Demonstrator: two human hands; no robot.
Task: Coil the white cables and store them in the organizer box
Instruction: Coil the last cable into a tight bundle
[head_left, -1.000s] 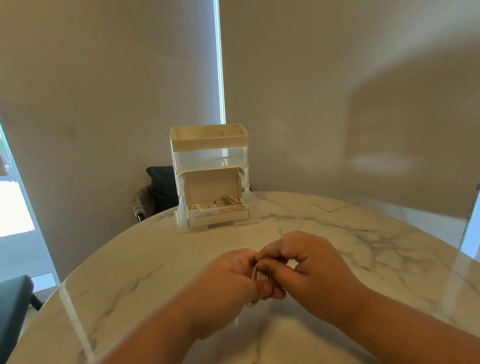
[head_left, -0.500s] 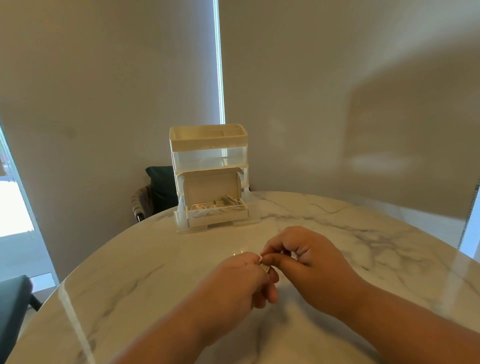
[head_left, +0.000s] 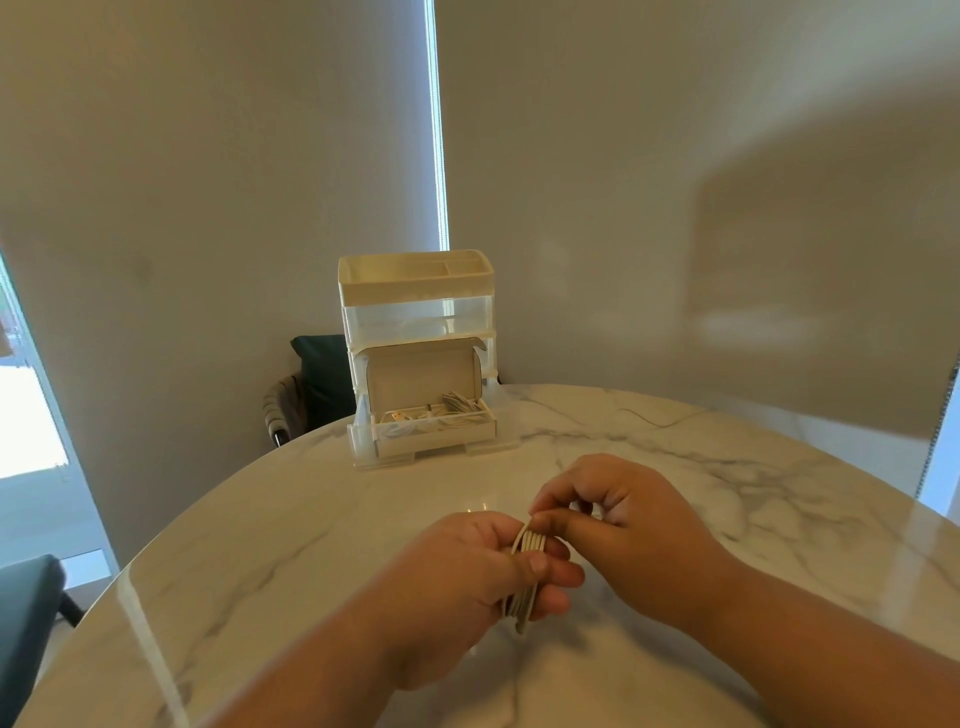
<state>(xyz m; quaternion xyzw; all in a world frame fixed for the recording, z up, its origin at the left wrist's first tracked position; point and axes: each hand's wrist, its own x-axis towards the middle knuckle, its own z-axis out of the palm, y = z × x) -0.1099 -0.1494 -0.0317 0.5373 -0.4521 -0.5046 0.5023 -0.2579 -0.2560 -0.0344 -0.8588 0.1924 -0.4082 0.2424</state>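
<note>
Left hand (head_left: 462, 577) is gripping the coil (head_left: 530, 543) upright, right hand (head_left: 628, 525) pinching its top. Organizer box (head_left: 415, 293) is sitting dead ahead, well apart.

We see the left hand (head_left: 467, 577) gripping a coiled white cable (head_left: 529, 545), the right hand (head_left: 613, 519) pinching its top, nearer than the organizer box (head_left: 418, 312).

Marble table (head_left: 311, 530) — drawn blinds (head_left: 649, 156)
</note>
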